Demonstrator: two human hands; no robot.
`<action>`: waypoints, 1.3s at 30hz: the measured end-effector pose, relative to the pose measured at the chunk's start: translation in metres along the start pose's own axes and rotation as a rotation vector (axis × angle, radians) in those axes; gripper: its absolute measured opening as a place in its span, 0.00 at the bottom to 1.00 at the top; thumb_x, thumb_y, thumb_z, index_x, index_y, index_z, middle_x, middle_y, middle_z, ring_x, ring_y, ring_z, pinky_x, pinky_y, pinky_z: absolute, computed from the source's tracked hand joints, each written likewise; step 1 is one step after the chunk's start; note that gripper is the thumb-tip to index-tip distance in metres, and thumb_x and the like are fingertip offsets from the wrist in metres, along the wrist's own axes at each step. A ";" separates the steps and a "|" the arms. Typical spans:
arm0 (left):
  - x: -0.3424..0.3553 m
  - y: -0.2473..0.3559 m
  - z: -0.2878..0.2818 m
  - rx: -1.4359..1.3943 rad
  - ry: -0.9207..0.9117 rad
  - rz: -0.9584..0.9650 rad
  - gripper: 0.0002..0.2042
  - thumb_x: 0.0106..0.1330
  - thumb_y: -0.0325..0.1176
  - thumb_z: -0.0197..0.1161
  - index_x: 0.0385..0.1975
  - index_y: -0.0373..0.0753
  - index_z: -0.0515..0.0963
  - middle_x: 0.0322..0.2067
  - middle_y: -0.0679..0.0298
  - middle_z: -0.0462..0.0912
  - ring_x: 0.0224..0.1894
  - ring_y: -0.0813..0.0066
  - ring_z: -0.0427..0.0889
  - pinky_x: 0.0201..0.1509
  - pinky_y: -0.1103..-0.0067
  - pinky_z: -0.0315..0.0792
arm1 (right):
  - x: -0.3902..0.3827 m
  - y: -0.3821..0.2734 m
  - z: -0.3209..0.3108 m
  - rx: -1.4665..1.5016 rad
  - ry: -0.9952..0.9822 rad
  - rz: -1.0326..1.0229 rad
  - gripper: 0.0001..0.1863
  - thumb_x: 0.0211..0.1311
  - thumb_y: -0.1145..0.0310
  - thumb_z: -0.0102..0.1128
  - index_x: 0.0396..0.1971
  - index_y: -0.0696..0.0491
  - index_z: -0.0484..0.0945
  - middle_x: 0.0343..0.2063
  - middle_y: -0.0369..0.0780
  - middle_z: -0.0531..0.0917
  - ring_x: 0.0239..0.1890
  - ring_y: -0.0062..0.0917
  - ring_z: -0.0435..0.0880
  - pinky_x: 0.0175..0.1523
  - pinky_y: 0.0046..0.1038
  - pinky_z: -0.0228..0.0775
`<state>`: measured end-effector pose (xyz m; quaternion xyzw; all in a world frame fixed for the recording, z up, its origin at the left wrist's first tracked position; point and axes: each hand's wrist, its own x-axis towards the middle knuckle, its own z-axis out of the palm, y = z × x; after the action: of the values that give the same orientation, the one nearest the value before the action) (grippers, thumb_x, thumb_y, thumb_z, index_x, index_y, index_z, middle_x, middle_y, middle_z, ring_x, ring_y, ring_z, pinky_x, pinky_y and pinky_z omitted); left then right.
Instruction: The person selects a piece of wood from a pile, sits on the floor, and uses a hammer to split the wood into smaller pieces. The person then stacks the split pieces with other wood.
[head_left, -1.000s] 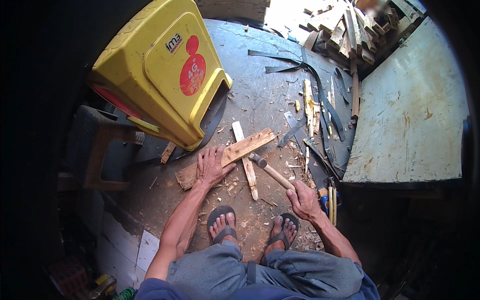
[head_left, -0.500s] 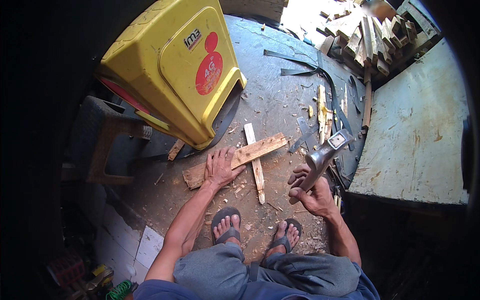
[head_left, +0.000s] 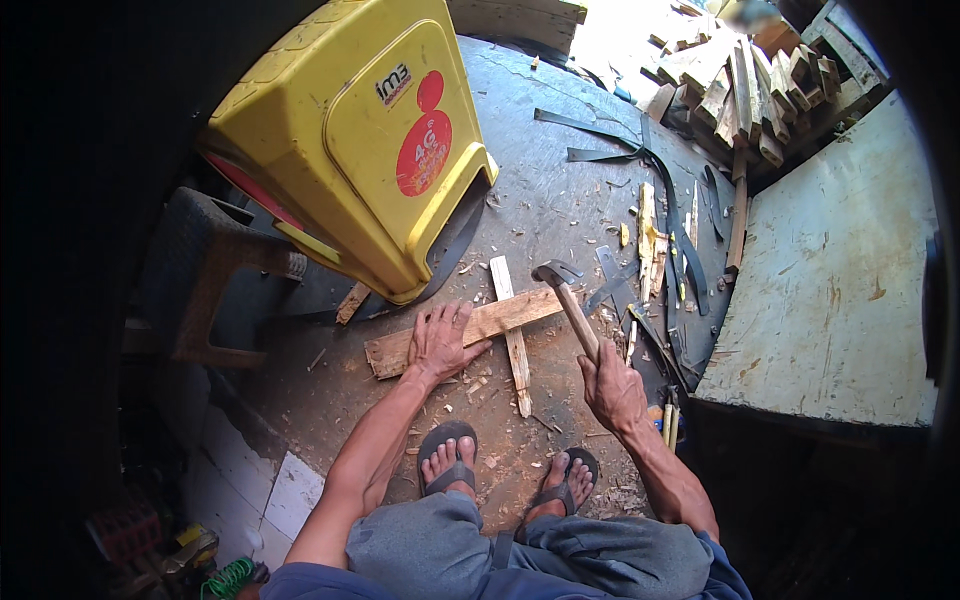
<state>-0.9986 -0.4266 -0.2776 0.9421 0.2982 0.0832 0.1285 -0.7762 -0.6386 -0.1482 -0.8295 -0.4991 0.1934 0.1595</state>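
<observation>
A rough wooden board (head_left: 500,318) lies diagonally across a paler, splintered slat (head_left: 518,370) on the scuffed floor. My left hand (head_left: 440,345) rests on the board left of the crossing, fingers spread over its surface and thumb toward the near edge. My right hand (head_left: 613,390) is closed round the wooden handle of a claw hammer (head_left: 557,273), whose metal head is above the board’s right end; from this view I cannot tell whether it touches. Both my feet in dark sandals are below the board, among wood chips.
A yellow plastic stool (head_left: 350,180) stands upper left beside a dark stool (head_left: 215,280). Black straps (head_left: 665,200), splintered pieces (head_left: 648,230) and hand tools (head_left: 672,415) lie to the right. A pale panel (head_left: 820,280) borders the right side; stacked timber (head_left: 750,95) is beyond.
The hammer was low near the crossing, rose toward me with its head turned up, and is now tilted over the board’s right end. My left hand stays on the board.
</observation>
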 end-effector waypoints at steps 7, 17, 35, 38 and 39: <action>0.003 0.006 -0.006 0.014 -0.065 -0.030 0.39 0.56 0.61 0.69 0.63 0.43 0.67 0.56 0.57 0.74 0.58 0.57 0.73 0.60 0.58 0.63 | -0.004 0.020 0.008 -0.041 0.176 -0.413 0.18 0.63 0.71 0.65 0.44 0.57 0.65 0.25 0.47 0.79 0.19 0.43 0.81 0.19 0.40 0.70; 0.010 0.007 0.000 0.021 0.005 0.020 0.38 0.56 0.60 0.69 0.61 0.42 0.69 0.56 0.57 0.74 0.57 0.57 0.73 0.59 0.59 0.64 | -0.009 0.033 0.018 -0.151 -0.065 -0.134 0.13 0.72 0.62 0.56 0.41 0.57 0.68 0.29 0.53 0.82 0.22 0.46 0.84 0.21 0.44 0.72; 0.007 0.005 -0.006 0.007 -0.028 0.010 0.39 0.55 0.60 0.70 0.61 0.42 0.69 0.56 0.57 0.74 0.57 0.56 0.73 0.62 0.60 0.64 | -0.020 0.010 0.026 0.072 0.280 -0.320 0.16 0.67 0.66 0.63 0.46 0.58 0.70 0.20 0.49 0.79 0.18 0.43 0.82 0.21 0.41 0.72; 0.005 0.000 -0.007 0.010 -0.018 0.015 0.39 0.55 0.60 0.70 0.62 0.42 0.69 0.55 0.57 0.74 0.57 0.57 0.73 0.61 0.60 0.64 | -0.010 -0.012 -0.014 0.132 0.351 -0.235 0.18 0.65 0.67 0.65 0.49 0.59 0.71 0.21 0.47 0.80 0.19 0.42 0.82 0.22 0.38 0.72; 0.004 -0.001 -0.007 -0.003 -0.036 0.004 0.39 0.56 0.60 0.70 0.62 0.42 0.68 0.55 0.57 0.74 0.57 0.56 0.73 0.61 0.60 0.64 | -0.014 -0.020 -0.024 0.241 0.415 -0.262 0.19 0.64 0.69 0.65 0.51 0.59 0.71 0.23 0.46 0.81 0.21 0.41 0.83 0.24 0.37 0.73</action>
<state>-0.9976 -0.4226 -0.2710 0.9439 0.2938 0.0668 0.1350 -0.7859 -0.6441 -0.1155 -0.7549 -0.5321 0.0550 0.3795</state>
